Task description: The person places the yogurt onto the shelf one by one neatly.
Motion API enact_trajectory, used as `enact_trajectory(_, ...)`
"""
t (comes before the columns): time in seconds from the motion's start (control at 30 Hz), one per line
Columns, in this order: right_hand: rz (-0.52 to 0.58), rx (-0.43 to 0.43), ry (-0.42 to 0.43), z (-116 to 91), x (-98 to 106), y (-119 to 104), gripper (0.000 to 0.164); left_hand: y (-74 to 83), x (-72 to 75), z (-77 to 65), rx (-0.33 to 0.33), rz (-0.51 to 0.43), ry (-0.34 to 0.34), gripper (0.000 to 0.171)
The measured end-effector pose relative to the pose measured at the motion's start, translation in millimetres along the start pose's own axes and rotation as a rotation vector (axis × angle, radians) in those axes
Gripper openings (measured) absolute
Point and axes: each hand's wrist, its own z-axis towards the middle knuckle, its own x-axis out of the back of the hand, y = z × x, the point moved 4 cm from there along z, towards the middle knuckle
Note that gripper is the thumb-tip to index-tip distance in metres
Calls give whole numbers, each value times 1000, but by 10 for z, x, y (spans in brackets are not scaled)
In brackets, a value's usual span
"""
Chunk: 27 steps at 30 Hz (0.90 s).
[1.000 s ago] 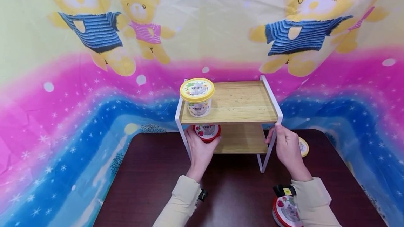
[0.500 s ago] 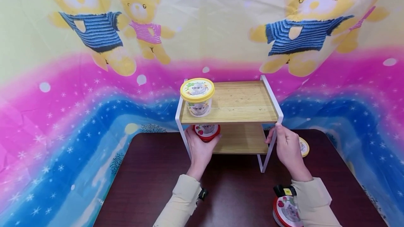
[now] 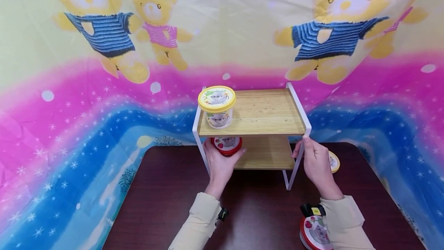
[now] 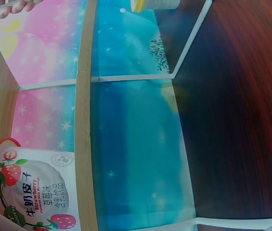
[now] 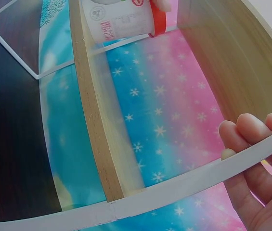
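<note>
My left hand (image 3: pixel 221 167) grasped the red-lidded tub (image 3: pixel 227 142) at the lower shelf (image 3: pixel 266 153) | My right hand (image 3: pixel 316 163) gripped the frame (image 3: pixel 299 108) | I judged a level tub, braced frame best

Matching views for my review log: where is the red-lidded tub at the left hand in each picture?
Head: tub, just below picture centre, partly hidden.
Left wrist: tub, bottom left corner.
Right wrist: tub, top edge, slightly left of centre.
Shared landmark: the lower wooden shelf.
</note>
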Motion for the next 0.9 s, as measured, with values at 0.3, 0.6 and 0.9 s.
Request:
enact_trajectory(0.3,7,-6,-9,6,6,-4,52,77,17,-12,-29,-28,-30,117)
enact_trajectory(0.6,17,-2,-5,12,4,-6,52,150,26,-16,-110,-55,-51,119)
enact_trajectory(0.9,9,-7,-7,9,0,1,52,194,47,-61,-83,-16,-88,120)
